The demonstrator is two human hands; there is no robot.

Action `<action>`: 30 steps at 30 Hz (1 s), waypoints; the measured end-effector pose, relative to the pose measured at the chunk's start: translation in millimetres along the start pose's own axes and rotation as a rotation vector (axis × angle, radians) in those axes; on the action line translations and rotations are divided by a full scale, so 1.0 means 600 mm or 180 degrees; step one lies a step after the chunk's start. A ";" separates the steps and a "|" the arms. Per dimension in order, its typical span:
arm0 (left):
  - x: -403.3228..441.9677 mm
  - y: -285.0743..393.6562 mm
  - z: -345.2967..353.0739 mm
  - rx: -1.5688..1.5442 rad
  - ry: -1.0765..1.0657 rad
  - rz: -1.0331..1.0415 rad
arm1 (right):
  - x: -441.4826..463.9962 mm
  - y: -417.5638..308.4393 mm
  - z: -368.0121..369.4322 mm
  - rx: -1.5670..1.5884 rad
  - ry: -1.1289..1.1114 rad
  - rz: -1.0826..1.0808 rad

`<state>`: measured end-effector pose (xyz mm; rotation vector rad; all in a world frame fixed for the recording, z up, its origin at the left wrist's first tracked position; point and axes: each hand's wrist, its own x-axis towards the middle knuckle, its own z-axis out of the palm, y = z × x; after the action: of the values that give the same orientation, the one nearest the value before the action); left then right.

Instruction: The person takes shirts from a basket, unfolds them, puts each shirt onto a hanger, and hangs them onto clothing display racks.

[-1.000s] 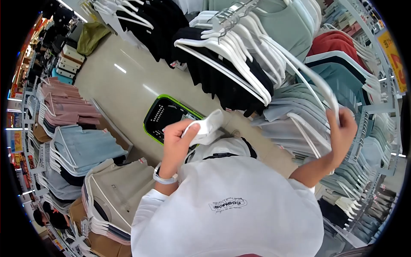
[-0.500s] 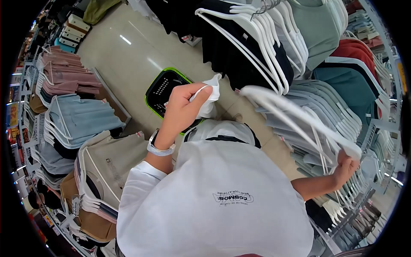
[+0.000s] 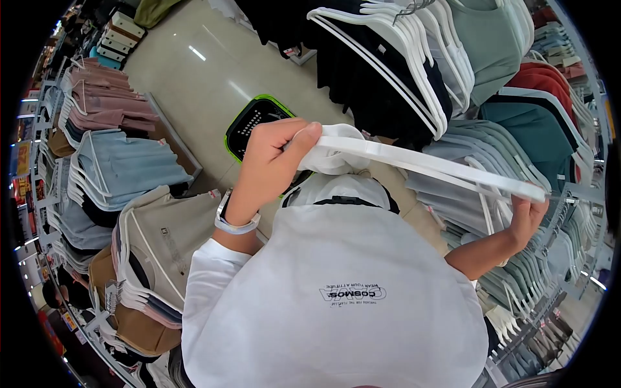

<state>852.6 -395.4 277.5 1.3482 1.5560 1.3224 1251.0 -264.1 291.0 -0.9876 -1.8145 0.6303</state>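
I'm on the head feed, taking my bearings from the black basket (image 3: 244, 126) with the green rim, down on the floor (image 3: 194, 84). Here's the left hand (image 3: 275, 152), right across the basket from where I look, hiding its lower right part. It's closed in a pinch, thumb pressed on a bunched white cloth (image 3: 339, 165), which hangs just to the right of the basket. And over to the right, well apart from the basket, the right hand (image 3: 527, 216): fingers bent round the outer end of a white hanger (image 3: 446, 165), some of them hidden behind it.

Now the line that matters! The hanger's long axis runs between the two hands, from the basket side out to the right, dipping a little toward the right hand. Its inner end meets the cloth, close by the left fingers; the outer end belongs to the right hand. So the left hand is the nearer one to the cloth, no contest. Is that inner end inside the fabric or only against it? I can't tell from here. Behind the hanger, farther right of the basket, grey tops (image 3: 430, 184) hang in a row.
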 end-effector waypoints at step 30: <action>0.014 0.080 0.067 0.2019 -0.0148 0.0555 | 0.048 -0.066 0.250 0.0816 -0.1723 0.0186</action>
<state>901.4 -379.5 314.4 1.9137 1.9510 0.9057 1094.1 -261.6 271.9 -0.7402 -2.0990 1.2244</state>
